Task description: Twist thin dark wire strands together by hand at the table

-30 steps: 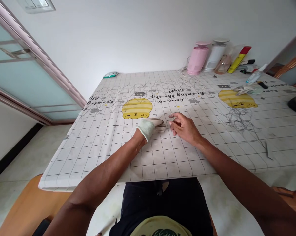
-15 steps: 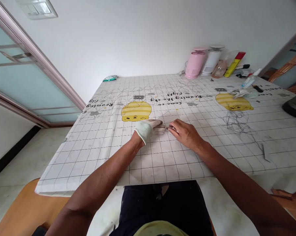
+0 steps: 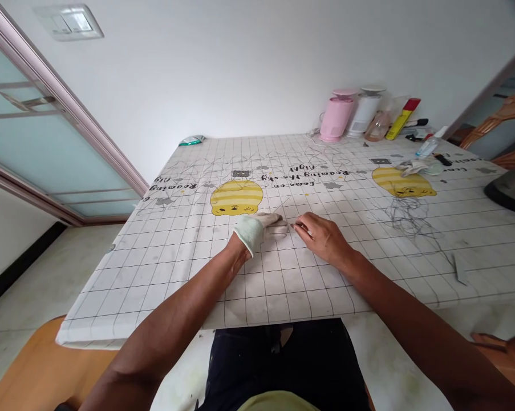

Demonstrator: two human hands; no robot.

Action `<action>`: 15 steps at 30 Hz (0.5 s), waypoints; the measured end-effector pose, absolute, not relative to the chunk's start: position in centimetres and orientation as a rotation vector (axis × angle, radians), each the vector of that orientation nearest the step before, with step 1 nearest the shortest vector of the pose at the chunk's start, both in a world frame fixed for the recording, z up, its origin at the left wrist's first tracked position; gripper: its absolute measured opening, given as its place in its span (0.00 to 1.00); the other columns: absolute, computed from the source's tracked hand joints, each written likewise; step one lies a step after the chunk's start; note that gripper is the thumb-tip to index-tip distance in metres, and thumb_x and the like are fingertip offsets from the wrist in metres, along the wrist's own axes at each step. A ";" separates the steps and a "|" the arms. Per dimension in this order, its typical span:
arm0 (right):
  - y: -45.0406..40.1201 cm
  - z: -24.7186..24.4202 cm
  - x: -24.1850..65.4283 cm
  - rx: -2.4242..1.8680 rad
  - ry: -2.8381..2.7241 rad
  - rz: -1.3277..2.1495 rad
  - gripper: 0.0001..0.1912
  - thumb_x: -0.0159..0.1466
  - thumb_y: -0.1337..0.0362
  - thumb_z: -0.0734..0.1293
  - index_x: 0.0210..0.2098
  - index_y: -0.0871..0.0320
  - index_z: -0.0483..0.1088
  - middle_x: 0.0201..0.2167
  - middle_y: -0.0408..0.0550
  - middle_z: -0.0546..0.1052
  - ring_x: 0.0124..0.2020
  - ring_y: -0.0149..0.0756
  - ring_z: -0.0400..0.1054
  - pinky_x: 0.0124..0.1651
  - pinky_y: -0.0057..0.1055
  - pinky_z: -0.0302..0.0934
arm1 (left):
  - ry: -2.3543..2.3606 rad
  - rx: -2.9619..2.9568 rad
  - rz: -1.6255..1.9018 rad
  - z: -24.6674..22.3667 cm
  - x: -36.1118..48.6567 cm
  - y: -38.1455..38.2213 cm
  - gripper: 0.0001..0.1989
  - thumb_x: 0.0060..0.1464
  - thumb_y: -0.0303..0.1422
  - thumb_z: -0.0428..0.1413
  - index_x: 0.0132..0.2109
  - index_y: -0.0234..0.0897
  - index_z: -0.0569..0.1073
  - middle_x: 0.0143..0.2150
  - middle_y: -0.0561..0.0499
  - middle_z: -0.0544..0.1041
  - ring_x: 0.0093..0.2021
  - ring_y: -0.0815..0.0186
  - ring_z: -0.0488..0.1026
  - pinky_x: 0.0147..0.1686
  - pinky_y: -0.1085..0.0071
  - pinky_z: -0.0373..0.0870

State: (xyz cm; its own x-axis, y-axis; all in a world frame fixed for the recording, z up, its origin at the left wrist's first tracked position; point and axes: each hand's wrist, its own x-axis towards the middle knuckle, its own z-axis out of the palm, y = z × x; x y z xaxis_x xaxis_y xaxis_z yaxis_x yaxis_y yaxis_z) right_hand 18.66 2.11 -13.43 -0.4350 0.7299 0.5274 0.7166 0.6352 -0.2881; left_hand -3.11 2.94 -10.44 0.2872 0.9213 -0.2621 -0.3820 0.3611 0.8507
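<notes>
My left hand [image 3: 266, 229] wears a white knitted glove with a pale green cuff [image 3: 249, 233]. It lies flat on the checked tablecloth [image 3: 248, 282], fingers stretched toward the right. My bare right hand [image 3: 319, 233] is just beside the gloved fingertips, with thumb and forefinger pinched together. Whatever is in that pinch is too small to make out. A small gap shows between the two hands. Farther right lies a loose tangle of dark thread [image 3: 413, 217], with one strand running to a small grey flat piece [image 3: 460, 269].
Along the wall stand a pink cylindrical device [image 3: 337, 119], a white one [image 3: 365, 114], a bottle [image 3: 377, 127] and a yellow can with red cap [image 3: 402, 119]. Another white glove [image 3: 420, 166] lies at the right. A green packet [image 3: 191, 140] sits at the back left corner.
The camera view has shifted slightly. My left hand stays flat on the cloth, and my right hand keeps its pinch beside the gloved fingertips with barely any movement.
</notes>
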 end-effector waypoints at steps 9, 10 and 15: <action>1.9 -13.2 18.3 -1.065 -2.077 0.136 0.08 0.74 0.57 0.66 0.41 0.54 0.72 0.36 0.49 0.81 0.36 0.39 0.76 0.35 0.34 0.67 | 0.879 0.741 1.016 -9.8 -2.9 2.7 0.06 0.67 0.27 0.57 0.40 0.27 0.75 0.40 0.38 0.81 0.36 0.61 0.82 0.42 0.62 0.81; 1.8 -13.0 18.2 -1.061 -2.034 0.169 0.09 0.74 0.56 0.67 0.41 0.54 0.73 0.36 0.49 0.81 0.36 0.39 0.76 0.34 0.34 0.67 | 0.890 0.768 1.019 -9.8 -2.9 2.7 0.06 0.67 0.27 0.58 0.40 0.27 0.76 0.40 0.38 0.81 0.36 0.61 0.82 0.42 0.61 0.81; 2.0 -11.8 18.1 -1.110 -1.662 0.599 0.15 0.71 0.49 0.68 0.48 0.53 0.75 0.43 0.51 0.83 0.45 0.43 0.78 0.38 0.35 0.72 | 0.981 0.900 0.944 -10.1 -2.3 3.1 0.06 0.63 0.29 0.63 0.40 0.27 0.77 0.35 0.40 0.81 0.32 0.63 0.80 0.38 0.64 0.79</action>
State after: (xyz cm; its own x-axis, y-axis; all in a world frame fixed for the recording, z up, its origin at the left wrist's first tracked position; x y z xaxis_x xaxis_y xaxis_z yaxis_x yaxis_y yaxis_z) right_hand 18.07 1.97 -11.84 -0.0703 0.8826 0.4649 0.3830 0.4542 -0.8044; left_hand -2.26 3.09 -10.13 0.2620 0.9290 -0.2613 -0.2253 0.3221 0.9195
